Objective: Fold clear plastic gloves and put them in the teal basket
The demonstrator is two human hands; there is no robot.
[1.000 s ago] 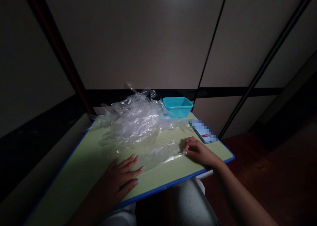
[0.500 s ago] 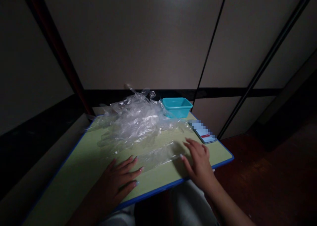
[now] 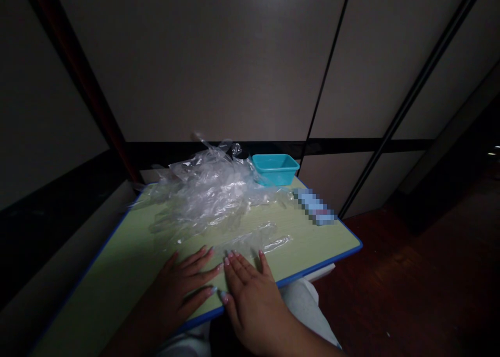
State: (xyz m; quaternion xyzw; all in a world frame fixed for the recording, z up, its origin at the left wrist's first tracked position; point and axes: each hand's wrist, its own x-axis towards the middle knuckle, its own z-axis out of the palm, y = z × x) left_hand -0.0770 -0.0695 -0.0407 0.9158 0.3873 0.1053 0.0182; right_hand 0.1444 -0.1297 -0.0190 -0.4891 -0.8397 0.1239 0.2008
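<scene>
Tabletop [image 3: 316, 245], left hand [image 3: 182, 284] splayed, right hand [image 3: 255, 299] flat, perhaps touching plastic [image 3: 255, 237]

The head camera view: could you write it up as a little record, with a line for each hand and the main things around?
Surface: pale green rectangular table with blue edging
Left hand: palm down, fingers spread
Right hand: palm down, fingers extended, close to the left hand
At the right fingertips: thin, flat strip of clear plastic; contact unclear
Beyond the hands: loose heap of crumpled clear plastic
Right of the heap: turquoise rectangular plastic tub
Near the table's right edge: pixelated light-blue rectangle
</scene>
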